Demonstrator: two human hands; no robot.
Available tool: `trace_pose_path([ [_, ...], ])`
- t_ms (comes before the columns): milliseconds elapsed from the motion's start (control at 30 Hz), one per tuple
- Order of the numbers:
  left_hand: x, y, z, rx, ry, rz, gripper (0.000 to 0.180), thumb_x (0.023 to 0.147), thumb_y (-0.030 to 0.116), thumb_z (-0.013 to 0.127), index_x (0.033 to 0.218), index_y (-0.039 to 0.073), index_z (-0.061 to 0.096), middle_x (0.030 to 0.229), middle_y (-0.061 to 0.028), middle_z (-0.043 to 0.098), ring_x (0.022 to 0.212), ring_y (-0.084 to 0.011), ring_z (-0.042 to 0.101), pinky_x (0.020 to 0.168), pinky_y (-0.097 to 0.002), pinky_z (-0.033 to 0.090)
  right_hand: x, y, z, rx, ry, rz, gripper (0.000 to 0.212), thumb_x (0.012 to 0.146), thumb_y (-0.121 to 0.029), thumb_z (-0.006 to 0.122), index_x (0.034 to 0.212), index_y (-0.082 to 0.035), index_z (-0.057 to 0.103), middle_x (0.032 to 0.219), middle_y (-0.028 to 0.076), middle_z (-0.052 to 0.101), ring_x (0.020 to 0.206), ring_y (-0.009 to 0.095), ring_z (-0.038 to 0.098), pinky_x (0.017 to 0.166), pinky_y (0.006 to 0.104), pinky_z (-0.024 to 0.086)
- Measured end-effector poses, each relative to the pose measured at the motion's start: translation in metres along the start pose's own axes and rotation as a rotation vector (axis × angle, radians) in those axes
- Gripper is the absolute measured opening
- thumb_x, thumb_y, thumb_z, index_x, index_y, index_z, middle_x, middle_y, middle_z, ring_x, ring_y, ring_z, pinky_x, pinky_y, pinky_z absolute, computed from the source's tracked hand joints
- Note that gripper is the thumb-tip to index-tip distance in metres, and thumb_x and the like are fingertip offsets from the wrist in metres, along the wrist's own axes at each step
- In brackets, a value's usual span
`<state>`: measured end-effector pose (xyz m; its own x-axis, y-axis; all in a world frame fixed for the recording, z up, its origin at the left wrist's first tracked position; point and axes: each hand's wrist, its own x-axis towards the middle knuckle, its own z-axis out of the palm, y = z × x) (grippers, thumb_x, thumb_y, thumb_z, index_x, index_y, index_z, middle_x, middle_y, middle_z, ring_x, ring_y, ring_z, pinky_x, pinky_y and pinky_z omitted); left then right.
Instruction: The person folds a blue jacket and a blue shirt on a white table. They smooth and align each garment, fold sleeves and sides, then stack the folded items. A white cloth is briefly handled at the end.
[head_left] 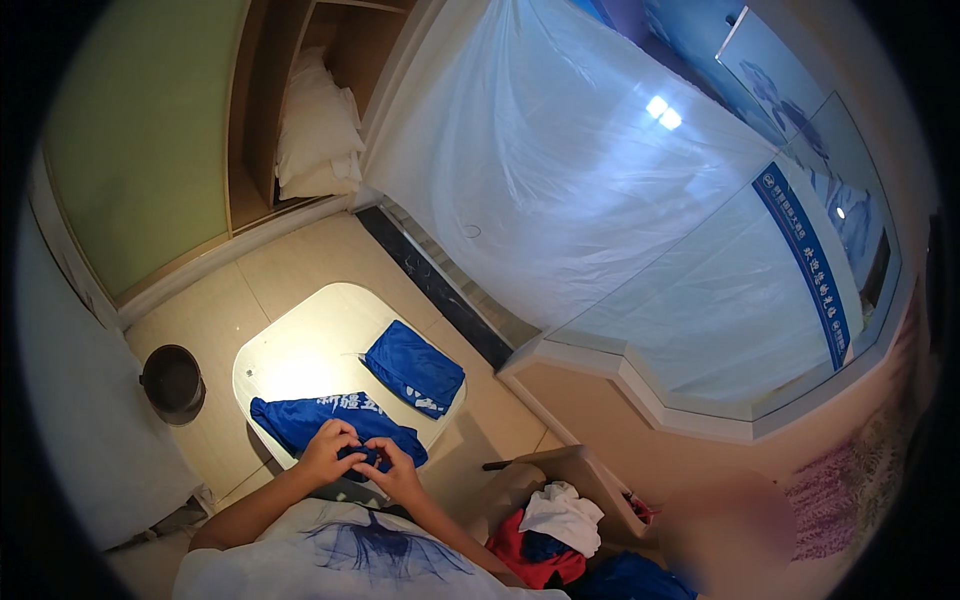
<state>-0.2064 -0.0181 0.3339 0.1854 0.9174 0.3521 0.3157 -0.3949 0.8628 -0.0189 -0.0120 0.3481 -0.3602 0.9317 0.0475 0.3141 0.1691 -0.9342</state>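
Large white Chinese characters are printed along the upper edge of the spread blue cloth [290,422], and partial white lettering is seen on the folded blue cloth [412,362]. White Chinese characters and a round emblem [768,181] are borne by the curved blue strip [797,246] on the glass partition [690,335].

Left hand [326,455] beside right hand [399,473], fingers [343,429] curled

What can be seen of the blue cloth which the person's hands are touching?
The blue cloth looks thin and soft, with white printed characters near its far edge. It lies long and fairly flat, somewhat wrinkled, across the near part of the pale table. The left hand and right hand appear to pinch a bunched part, partly hiding it.
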Motion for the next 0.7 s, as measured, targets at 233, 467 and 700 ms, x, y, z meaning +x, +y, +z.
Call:
trace_pose_path([
  [233, -0.006, -0.001, 0.003, 0.127, -0.158, 0.01, 0.026, 0.084, 0.027, 0.07, 0.098, 0.005, 0.064, 0.097, -0.0126, 0.065, 0.092, -0.032, 0.059, 0.083, -0.0405, 0.044, -0.007, 0.017, -0.005, 0.076, -0.003, -0.064, 0.019, 0.087, -0.005, 0.069, 0.105, -0.002, 0.063, 0.094, 0.002, 0.064, 0.077, 0.006, 0.058, 0.07, 0.0211, 0.048],
  [467, -0.002, 0.001, 0.003, 0.087, -0.23, 0.029, 0.026, 0.083, 0.025, 0.071, 0.099, 0.006, 0.064, 0.092, -0.0144, 0.065, 0.087, -0.0352, 0.06, 0.077, -0.0426, 0.045, -0.007, -0.006, -0.029, 0.215, -0.058, -0.03, 0.021, 0.09, 0.001, 0.059, 0.11, -0.003, 0.059, 0.101, 0.002, 0.061, 0.086, 0.007, 0.056, 0.075, 0.0227, 0.046],
  [700, 0.011, 0.0, -0.006, 0.08, -0.227, -0.039, 0.021, 0.082, 0.018, 0.068, 0.098, 0.005, 0.065, 0.094, -0.0145, 0.066, 0.089, -0.0343, 0.061, 0.08, -0.0413, 0.046, -0.013, -0.061, -0.079, 0.38, 0.014, -0.151, 0.018, 0.094, 0.001, 0.053, 0.111, -0.002, 0.058, 0.105, 0.003, 0.057, 0.09, 0.008, 0.052, 0.079, 0.0218, 0.041],
])
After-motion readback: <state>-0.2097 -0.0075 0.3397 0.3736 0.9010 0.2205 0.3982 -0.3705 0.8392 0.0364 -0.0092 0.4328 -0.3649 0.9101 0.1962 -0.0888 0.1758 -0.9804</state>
